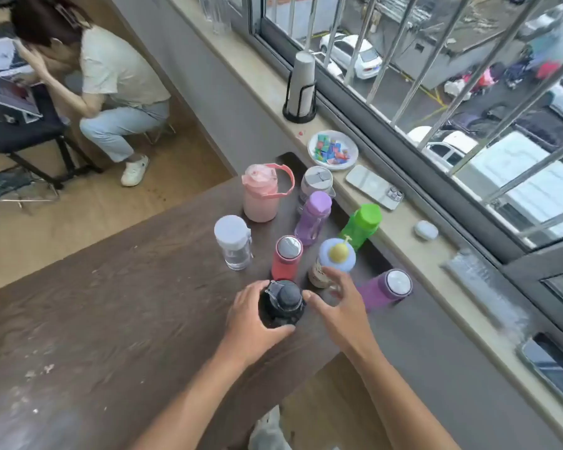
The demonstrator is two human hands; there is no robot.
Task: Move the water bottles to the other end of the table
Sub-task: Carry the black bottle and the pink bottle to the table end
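Several water bottles stand grouped near the window end of the dark wooden table (111, 303). My left hand (252, 323) is wrapped around a black bottle (281, 303) at the front of the group. My right hand (337, 306) hovers just right of it, fingers spread, holding nothing. Behind stand a red bottle (286, 258), a clear bottle with a white lid (233, 241), a blue-lidded bottle with a yellow knob (335, 258), two purple bottles (314, 216) (387, 287), a green one (363, 225), a large pink jug (262, 193) and a grey one (316, 183).
A windowsill runs along the table's right, carrying a cup stack in a holder (301, 86), a plate of sweets (333, 150), a phone (372, 191) and a small white case (425, 229). A seated person (111, 92) is beyond the table's far left, beside a black stool.
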